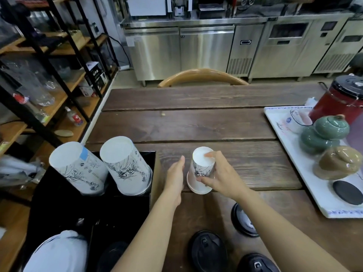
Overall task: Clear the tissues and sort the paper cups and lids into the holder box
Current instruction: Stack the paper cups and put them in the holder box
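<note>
White paper cup (200,169), upside down on the tabletop (216,122), sits inside the right hand (222,177) grip: fingers (209,155) press the upturned base, thumb wraps the lower wall. Cup long axis is near upright, mouth down. The left hand (174,179) is released, palm flat, just beside the cup's left wall, apparently not touching it. Further left of the grip stands the black holder box (125,209) with two cup stacks (102,165). Black lids (208,250) lie nearer the person. The right hand would likely carry the cup leftward.
</note>
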